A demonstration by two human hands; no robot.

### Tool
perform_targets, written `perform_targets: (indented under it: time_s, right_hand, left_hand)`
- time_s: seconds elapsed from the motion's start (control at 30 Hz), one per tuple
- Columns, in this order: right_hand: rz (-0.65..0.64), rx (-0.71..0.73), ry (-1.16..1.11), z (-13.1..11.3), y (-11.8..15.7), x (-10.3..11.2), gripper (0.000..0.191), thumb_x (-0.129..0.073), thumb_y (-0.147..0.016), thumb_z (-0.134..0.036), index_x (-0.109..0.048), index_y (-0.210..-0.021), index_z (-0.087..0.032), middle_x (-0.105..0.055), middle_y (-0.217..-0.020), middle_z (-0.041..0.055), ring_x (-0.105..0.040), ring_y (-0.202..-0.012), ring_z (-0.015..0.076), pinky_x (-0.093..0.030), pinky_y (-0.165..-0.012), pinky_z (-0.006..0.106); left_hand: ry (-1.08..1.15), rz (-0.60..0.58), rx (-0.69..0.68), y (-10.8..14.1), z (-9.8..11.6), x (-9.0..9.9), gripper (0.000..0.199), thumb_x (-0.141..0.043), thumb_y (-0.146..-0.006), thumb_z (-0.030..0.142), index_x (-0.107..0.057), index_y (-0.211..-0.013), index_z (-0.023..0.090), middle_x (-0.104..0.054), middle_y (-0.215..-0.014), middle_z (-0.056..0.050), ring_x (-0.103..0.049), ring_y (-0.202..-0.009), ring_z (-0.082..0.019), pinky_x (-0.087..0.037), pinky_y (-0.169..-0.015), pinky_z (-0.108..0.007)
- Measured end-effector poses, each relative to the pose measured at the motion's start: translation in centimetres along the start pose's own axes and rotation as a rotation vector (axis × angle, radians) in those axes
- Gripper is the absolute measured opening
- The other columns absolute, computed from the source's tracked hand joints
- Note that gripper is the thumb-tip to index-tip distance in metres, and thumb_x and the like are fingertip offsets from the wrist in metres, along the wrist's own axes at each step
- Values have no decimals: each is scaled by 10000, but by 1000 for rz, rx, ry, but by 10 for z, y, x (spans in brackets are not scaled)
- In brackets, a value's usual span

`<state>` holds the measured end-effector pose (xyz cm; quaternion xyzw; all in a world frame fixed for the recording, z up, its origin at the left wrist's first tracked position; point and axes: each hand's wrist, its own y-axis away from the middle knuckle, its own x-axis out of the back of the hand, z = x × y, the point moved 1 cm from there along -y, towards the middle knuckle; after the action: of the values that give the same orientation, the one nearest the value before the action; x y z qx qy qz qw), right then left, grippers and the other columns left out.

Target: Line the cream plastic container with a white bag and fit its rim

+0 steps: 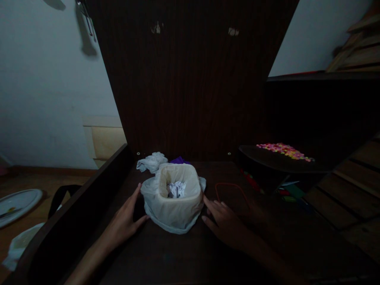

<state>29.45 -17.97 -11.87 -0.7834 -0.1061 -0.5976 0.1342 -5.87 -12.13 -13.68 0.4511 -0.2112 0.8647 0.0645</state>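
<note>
Either side of the squarish, white-bag-lined bin (178,213), the left hand (123,222) and right hand (223,219) are open-fingered, seemingly steadying it.

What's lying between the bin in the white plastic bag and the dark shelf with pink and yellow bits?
A thin red loop lies beside the bin, in the head view.

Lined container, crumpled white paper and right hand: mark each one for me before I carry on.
Lined container (178,213): head view, on its liner-covered front side.
Crumpled white paper (177,189): head view, middle of the visible wad.
Right hand (220,217): head view, back of the hand.
</note>
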Motion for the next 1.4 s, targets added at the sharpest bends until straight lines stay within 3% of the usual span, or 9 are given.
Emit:
perform_targets:
  time_s: [0.17, 0.27, 0.33, 0.43, 0.63, 0.83, 1.0, 1.17, 1.4]
  right_hand:
    - [86, -8, -119, -1, -1, -4, 732, -463, -959, -329, -190, -1611, -138, -383, -1588, 174, -464, -1410, 325, -377, -1154, 561]
    - [101, -40, -150, 0, -2, -8, 704, -503, -935, -344, -314, -1574, -116, -442, -1550, 182, -461, -1414, 321, -365, -1170, 549]
    - [94, -68, -151, 1, -2, -11, 634, -524, -923, -343, -447, -1507, -109, -516, -1493, 190, -488, -1393, 328, -363, -1171, 557]
    - [91, -86, -177, 1, 0, -11, 607, -540, -907, -312, -491, -1477, -111, -525, -1487, 185, -495, -1389, 320, -362, -1175, 557]
    - [79, -22, -301, -1, 3, 5, 731, -512, -919, -270, -260, -1592, -132, -394, -1581, 166, -407, -1457, 268, -373, -1181, 518]
    - [2, 20, -262, -3, 5, 6, 638, -543, -916, -259, -420, -1524, -108, -387, -1579, 176, -371, -1474, 292, -337, -1204, 518]
    - [16, 51, -233, -4, 5, 4, 513, -571, -935, -280, -558, -1428, -139, -509, -1509, 163, -416, -1446, 302, -376, -1174, 528]
    - [174, 95, -252, -8, 3, 7, 188, -581, -956, -236, -758, -1018, -222, -742, -1063, 72, -642, -1072, 231, -523, -964, 398]
    - [202, -53, -361, -13, 2, 21, 242, -465, -991, -258, -655, -851, -205, -667, -712, -7, -639, -696, 154, -499, -742, 297]
  left_hand:
    - [87, 246, 142, -6, 15, 5, 784, -676, -751, 567, -455, -1389, 168, -658, -1330, -177, -688, -1168, -320, -562, -995, -471]
    - [66, 364, 253, -9, 28, 14, 478, -647, -721, 586, -624, -982, 187, -738, -930, -93, -736, -833, -277, -605, -763, -385]
    - [67, 318, 290, -9, 35, 18, 383, -569, -757, 581, -608, -711, 203, -672, -692, -34, -675, -655, -229, -554, -636, -315]
    - [202, 163, 335, -8, 43, 20, 515, -469, -815, 608, -566, -523, 195, -574, -515, -13, -587, -533, -188, -453, -523, -252]
    - [574, 118, 348, -6, 58, 24, 496, -623, -739, 643, -579, -551, 187, -555, -450, 7, -488, -413, -145, -397, -444, -230]
    - [645, 109, 330, -7, 61, 33, 479, -600, -774, 555, -577, -463, 192, -575, -434, -29, -471, -422, -150, -414, -434, -238]
    - [723, 182, 344, -10, 62, 35, 494, -673, -662, 583, -543, -397, 187, -506, -400, -8, -435, -407, -131, -382, -412, -229]
    - [775, 263, 361, -11, 65, 36, 503, -768, -597, 600, -584, -432, 161, -544, -428, -10, -486, -434, -140, -419, -427, -230]
    - [721, 319, 264, -16, 75, 46, 536, -877, -509, 591, -727, -790, 160, -769, -770, -89, -726, -757, -301, -609, -687, -359]
